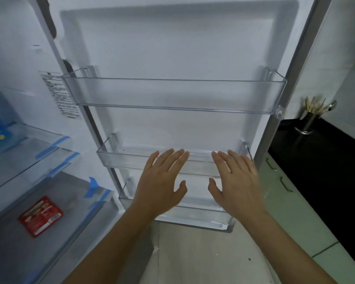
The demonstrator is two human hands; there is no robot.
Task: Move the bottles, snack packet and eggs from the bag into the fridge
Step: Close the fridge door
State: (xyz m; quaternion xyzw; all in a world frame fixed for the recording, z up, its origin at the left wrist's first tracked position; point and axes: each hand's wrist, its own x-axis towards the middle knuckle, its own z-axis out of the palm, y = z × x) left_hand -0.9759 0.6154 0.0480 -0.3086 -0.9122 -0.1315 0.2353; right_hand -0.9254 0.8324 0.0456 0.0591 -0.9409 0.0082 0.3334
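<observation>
- Left hand point(162, 185): released, fingers straight and spread, palm down, holding nothing.
- Right hand point(236, 185): released, fingers straight, holding nothing, just beside the left hand.
- Both hands sit in front of the middle door bin point(129, 159) of the open fridge door point(172, 48); contact cannot be determined.
- Snack packet point(40, 216): red, lying flat on the lowest fridge shelf point(74, 203), at left.
- Utensil holder point(309, 121): upright on the black counter point(320, 165), at right.
</observation>
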